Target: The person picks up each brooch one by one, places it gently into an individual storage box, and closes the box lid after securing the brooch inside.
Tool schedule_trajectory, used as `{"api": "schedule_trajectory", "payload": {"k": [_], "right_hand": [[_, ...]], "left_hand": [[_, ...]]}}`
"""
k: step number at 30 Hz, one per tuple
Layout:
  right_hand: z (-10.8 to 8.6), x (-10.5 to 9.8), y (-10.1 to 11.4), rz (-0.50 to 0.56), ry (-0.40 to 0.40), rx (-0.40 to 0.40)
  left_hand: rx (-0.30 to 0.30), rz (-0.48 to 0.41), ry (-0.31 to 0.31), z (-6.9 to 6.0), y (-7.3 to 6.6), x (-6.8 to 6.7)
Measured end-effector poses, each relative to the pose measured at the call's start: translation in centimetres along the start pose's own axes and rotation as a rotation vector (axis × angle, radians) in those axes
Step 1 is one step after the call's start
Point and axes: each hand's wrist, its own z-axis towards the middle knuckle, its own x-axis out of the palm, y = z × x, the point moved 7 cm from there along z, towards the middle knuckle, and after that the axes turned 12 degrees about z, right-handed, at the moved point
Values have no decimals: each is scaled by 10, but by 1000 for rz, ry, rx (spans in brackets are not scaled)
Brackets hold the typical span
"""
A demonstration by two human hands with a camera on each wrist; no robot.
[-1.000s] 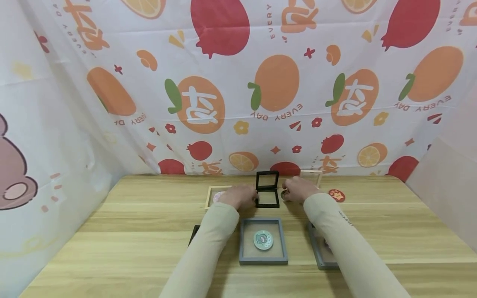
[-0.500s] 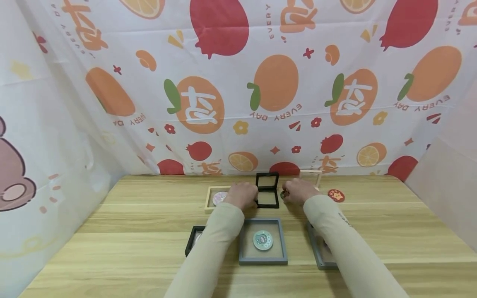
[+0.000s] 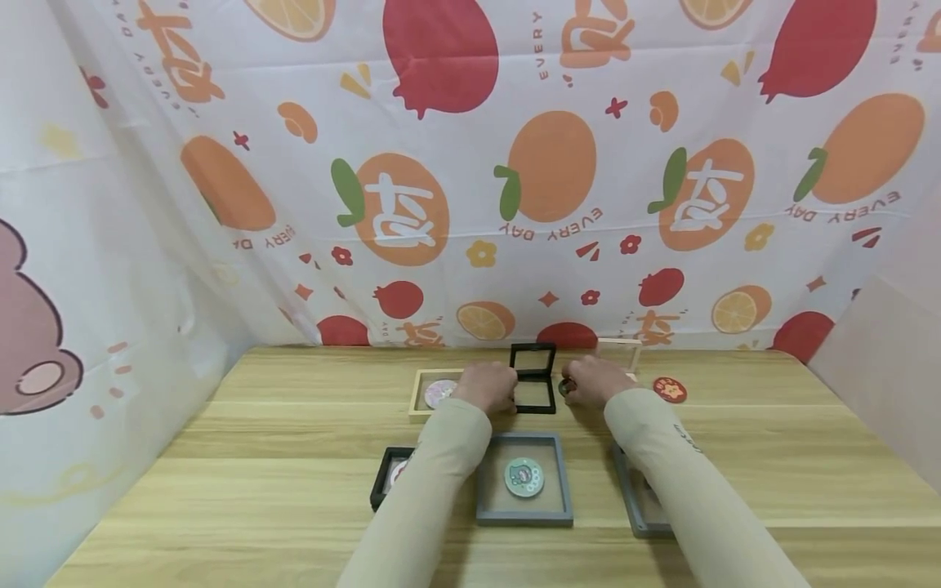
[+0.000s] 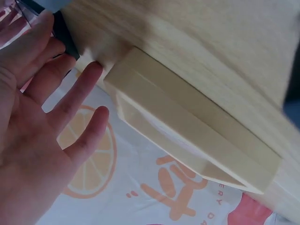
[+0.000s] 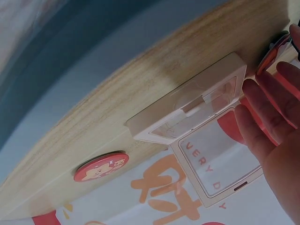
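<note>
A small black frame [image 3: 534, 395] stands with its lid raised at the back of the table. At its left edge my left hand [image 3: 491, 385] holds the side with thumb and fingers; the outer fingers are spread in the left wrist view. To the frame's right, my right hand [image 3: 595, 379] pinches a small round badge [image 3: 565, 387] by the table top. That badge [image 5: 272, 57] shows its coloured edge at the fingertips in the right wrist view. Beside the right hand is a pale frame [image 5: 187, 101], also with its lid raised.
A cream frame with a pink badge [image 3: 439, 393] lies left. Nearer are a grey frame [image 3: 524, 519] around a green badge, another grey frame [image 3: 638, 506] partly under the right arm, and a black frame [image 3: 382, 482]. A red badge [image 3: 670, 389] lies right.
My left hand and forearm have shifted slightly right, uncovering more of the cream frame and the near black frame. The right hand has hardly moved.
</note>
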Motion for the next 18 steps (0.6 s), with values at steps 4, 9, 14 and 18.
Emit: {"api": "schedule_trajectory", "payload": {"k": [4, 9, 14, 18], "right_hand": [[1, 0, 2, 4, 8, -1], [3, 0, 5, 3, 16, -12], [2, 0, 4, -8, 19, -3], [2, 0, 2, -7, 13, 16]], "left_hand": [[20, 10, -23, -1, 0, 0], [12, 11, -50, -3, 2, -2], [14, -10, -51, -5, 1, -2], [15, -9, -44, -4, -1, -2]]}}
